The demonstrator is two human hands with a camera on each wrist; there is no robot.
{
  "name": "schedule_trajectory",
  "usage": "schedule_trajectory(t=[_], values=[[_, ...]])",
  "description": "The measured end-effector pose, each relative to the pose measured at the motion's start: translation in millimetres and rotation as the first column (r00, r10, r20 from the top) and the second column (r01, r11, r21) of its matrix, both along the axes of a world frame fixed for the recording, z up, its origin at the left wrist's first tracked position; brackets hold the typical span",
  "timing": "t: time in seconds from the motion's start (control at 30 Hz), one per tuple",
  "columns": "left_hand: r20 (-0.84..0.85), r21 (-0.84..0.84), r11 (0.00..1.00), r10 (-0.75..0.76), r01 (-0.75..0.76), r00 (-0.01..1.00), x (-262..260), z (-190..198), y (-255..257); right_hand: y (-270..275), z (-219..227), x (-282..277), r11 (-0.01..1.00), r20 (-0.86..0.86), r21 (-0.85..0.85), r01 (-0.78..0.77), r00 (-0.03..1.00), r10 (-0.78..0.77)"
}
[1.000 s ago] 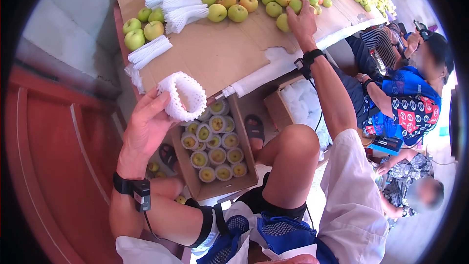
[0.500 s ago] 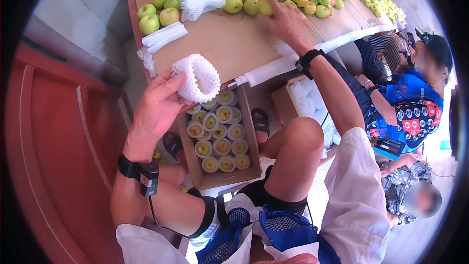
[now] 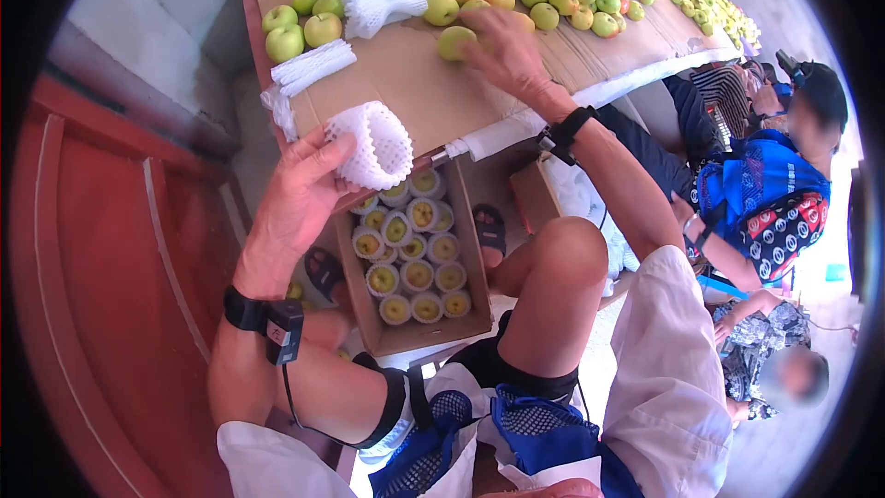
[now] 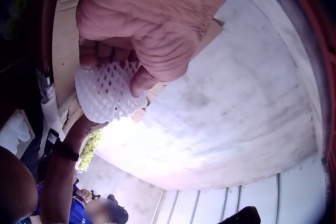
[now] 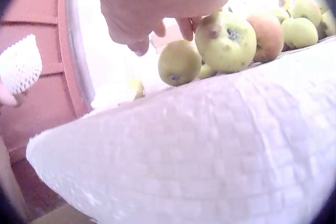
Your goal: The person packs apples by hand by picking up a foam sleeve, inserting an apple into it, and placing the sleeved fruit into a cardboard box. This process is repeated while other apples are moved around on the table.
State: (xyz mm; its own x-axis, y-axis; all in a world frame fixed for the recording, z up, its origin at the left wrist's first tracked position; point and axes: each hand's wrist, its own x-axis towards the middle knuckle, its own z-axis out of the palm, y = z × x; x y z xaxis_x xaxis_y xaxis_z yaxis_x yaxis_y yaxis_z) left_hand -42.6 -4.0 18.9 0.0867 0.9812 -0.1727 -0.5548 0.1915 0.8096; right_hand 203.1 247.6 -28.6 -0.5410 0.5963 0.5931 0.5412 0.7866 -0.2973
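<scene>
My left hand (image 3: pixel 300 175) pinches a white foam fruit net (image 3: pixel 373 148) between thumb and fingers, its round mouth spread wide. The left wrist view shows the thumb on the outside of the mesh net (image 4: pixel 107 90). Over the cardboard-covered table, my right hand (image 3: pixel 512 53) reaches with loose fingers beside a yellow-green apple (image 3: pixel 454 43) at the front of the pile. From the right wrist, fingertips hang close above an apple (image 5: pixel 179 64), next to a larger blemished apple (image 5: pixel 227 43).
Folded foam nets (image 3: pixel 383 0) and several green apples (image 3: pixel 284 41) lie at the table's left. Below the table edge, a cardboard box (image 3: pixel 373 339) holds netted apples. Another box (image 3: pixel 535 198) with white foam stands to its right. Other people (image 3: pixel 770 184) sit at the right.
My right hand has moved left across the front of the apple pile, and an apple now lies forward of the others by its fingers. The left hand keeps holding the foam net.
</scene>
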Motion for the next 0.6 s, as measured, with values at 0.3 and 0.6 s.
schedule_trajectory(t=[0.3, 0.6], values=[[0.014, -0.017, 0.999, 0.033, -0.033, 0.999, 3, 1, 0, 61, -33, 40, 0.926, -0.124, -0.296, 0.235, 0.952, -0.281], [-0.015, -0.015, 1.000, 0.018, -0.019, 1.000, 3, -1, 5, 40, -34, 23, 0.876, -0.167, -0.416, 0.243, 0.927, -0.336]])
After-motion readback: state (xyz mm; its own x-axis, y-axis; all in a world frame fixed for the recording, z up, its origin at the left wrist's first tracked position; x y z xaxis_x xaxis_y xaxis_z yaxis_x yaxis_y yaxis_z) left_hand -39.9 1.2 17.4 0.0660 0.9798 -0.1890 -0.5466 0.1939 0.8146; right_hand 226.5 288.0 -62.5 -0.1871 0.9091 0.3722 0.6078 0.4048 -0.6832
